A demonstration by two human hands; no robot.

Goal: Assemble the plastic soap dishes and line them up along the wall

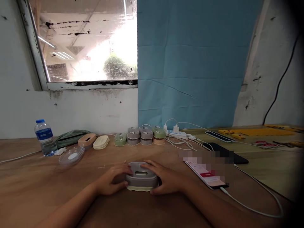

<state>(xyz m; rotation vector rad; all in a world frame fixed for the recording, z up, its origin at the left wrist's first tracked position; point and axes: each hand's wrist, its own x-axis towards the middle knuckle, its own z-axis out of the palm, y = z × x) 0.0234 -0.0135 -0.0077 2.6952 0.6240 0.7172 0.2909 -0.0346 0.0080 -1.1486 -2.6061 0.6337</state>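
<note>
In front of me on the wooden table sits a grey oval plastic box (142,181). Its top has a rounded slot in the middle, and a cream-coloured rim shows along its bottom edge. My left hand (113,180) grips the box's left side, with fingers over the top edge and the thumb low at the front. From the right, my right hand (168,178) holds the other side in much the same way, its thumb near the lower front corner. The underside and the inside of the box are hidden.
Behind stand several stacked green and grey oval boxes (133,135), cream oval pieces (101,142), a peach-and-grey box (87,141), a clear lid (71,155) and a water bottle (45,137). At right lie a charging phone (205,174), a power strip (176,134) and cables.
</note>
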